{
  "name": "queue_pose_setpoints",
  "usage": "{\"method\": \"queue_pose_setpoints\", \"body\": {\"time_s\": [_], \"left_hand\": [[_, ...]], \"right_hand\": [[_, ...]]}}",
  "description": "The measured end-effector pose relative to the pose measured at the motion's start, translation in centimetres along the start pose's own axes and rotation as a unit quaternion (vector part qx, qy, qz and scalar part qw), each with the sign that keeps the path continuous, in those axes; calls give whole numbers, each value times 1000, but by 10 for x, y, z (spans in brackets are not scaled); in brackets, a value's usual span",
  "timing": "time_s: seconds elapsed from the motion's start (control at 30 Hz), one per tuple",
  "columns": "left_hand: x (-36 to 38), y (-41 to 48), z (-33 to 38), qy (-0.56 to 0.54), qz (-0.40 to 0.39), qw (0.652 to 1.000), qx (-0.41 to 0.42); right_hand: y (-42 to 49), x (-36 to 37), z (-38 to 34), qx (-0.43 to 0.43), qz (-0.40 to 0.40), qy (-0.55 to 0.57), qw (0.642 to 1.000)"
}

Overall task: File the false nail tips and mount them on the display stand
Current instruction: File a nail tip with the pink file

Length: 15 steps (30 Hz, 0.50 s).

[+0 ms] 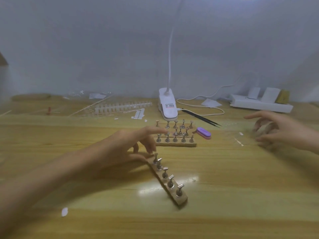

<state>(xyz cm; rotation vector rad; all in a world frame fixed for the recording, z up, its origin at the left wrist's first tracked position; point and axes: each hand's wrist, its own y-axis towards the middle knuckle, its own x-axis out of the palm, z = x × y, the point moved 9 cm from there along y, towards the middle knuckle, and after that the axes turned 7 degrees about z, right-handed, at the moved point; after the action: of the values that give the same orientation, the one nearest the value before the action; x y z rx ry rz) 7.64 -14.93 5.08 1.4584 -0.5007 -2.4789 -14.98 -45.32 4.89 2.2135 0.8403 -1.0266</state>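
With my left hand [131, 144] I touched the stand [181, 200] at its far end, fingers loose, likely steadying it for mounting; right of the stand my right hand [276, 131] was too blurred to read, and a tip [64, 211] lay loose to its left.

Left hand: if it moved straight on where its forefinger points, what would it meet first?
Most likely the metal pegs of the farther wooden stand. The forefinger of the left hand looks close to them, though depth is unclear.
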Motion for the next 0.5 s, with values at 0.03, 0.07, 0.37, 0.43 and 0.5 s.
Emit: {"method": "queue_pose_setpoints", "body": {"time_s": [0.03, 0.07, 0.37, 0.43, 0.5], "left_hand": [[-3, 4, 5, 50, 35, 998, 12], [-8, 6, 11, 108, 78, 991, 26], [19, -28, 72, 127, 108, 986, -12], [42, -39, 96, 187, 74, 979, 45], [53, -49, 116, 254, 66, 958, 114]], "right_hand": [[0, -1, -4, -3, 6, 17, 1000], [-1, -3, -8, -6, 12, 34, 999], [-18, 8, -79, -57, 29, 194, 979], [-26, 24, -98, -58, -3, 233, 971], [-37, 44, -116, -64, -52, 248, 965]]}}
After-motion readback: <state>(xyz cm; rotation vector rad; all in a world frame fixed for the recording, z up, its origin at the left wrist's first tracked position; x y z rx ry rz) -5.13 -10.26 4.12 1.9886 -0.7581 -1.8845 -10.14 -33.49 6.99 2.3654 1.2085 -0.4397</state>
